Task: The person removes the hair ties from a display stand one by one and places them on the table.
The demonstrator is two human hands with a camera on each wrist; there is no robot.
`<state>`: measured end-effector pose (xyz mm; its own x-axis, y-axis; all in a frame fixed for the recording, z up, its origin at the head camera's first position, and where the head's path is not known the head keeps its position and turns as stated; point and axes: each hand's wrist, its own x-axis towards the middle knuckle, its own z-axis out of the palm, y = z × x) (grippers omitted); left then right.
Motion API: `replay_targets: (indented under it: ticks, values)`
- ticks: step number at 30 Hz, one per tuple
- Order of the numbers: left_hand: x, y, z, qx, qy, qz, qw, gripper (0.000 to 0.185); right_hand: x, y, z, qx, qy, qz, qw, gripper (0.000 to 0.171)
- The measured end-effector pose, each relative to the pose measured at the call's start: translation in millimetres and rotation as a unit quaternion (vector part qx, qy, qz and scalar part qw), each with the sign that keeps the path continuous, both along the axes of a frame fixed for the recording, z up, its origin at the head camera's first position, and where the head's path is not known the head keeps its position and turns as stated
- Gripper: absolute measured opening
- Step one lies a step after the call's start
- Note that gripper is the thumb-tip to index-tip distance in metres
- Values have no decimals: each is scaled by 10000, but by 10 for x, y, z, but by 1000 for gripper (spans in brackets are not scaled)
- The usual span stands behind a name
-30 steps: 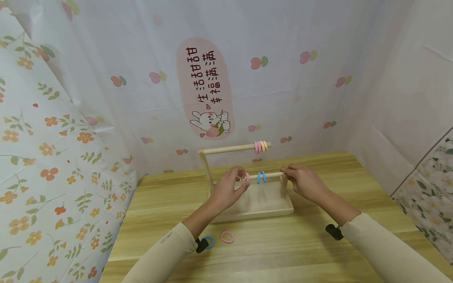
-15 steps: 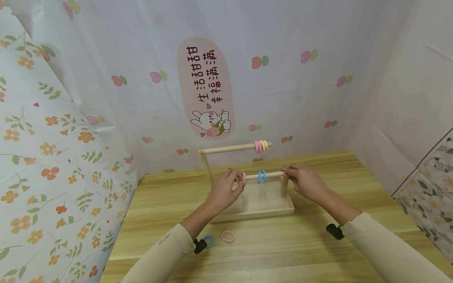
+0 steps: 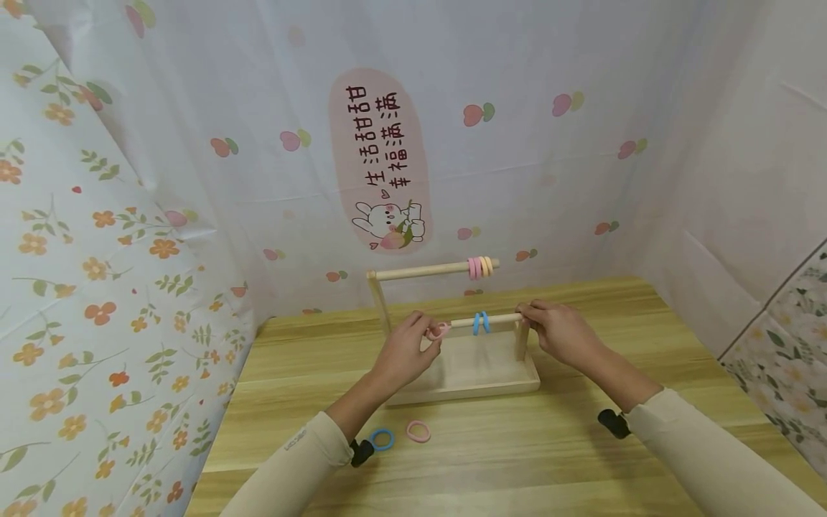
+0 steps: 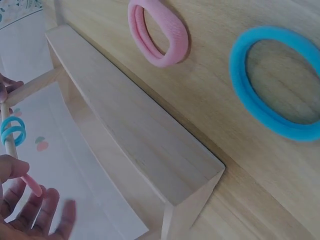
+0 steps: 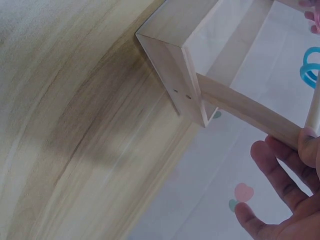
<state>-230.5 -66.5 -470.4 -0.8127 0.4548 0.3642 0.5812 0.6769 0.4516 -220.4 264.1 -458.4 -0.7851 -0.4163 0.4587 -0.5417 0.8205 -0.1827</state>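
Observation:
A wooden rack [image 3: 465, 380] stands on the table with two horizontal dowels. My left hand [image 3: 431, 333] pinches a pink hair ring [image 3: 439, 331] just off the left end of the lower dowel [image 3: 500, 318]. In the left wrist view that pink ring [image 4: 31, 184] shows between the fingertips. My right hand [image 3: 525, 314] grips the dowel's right end by the post. Two blue rings [image 3: 480, 323] hang on the lower dowel and also appear in the right wrist view as blue rings [image 5: 310, 67]. Pink and yellow rings [image 3: 480, 267] sit on the upper dowel.
A loose blue ring [image 3: 382, 439] and a loose pink ring [image 3: 418, 431] lie on the wooden table [image 3: 517, 459] in front of the rack, beside my left forearm. Printed cloth walls close in on the left, back and right.
The left hand slid the pink ring leftward along the lower dowel and drew it off the end. The right hand kept its hold on the dowel's right end.

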Motion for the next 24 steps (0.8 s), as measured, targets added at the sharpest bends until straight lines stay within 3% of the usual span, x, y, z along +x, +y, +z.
replay_targets:
  ticks: [10,24]
  values:
    - [28,-45,17,89,-339,-85,9994,5,3,0,1,4,52,21,10000,22]
    - [62,-139,-10,128,-294,-432,9986,4,-12,10,-18,52,-28,-11,10000,23]
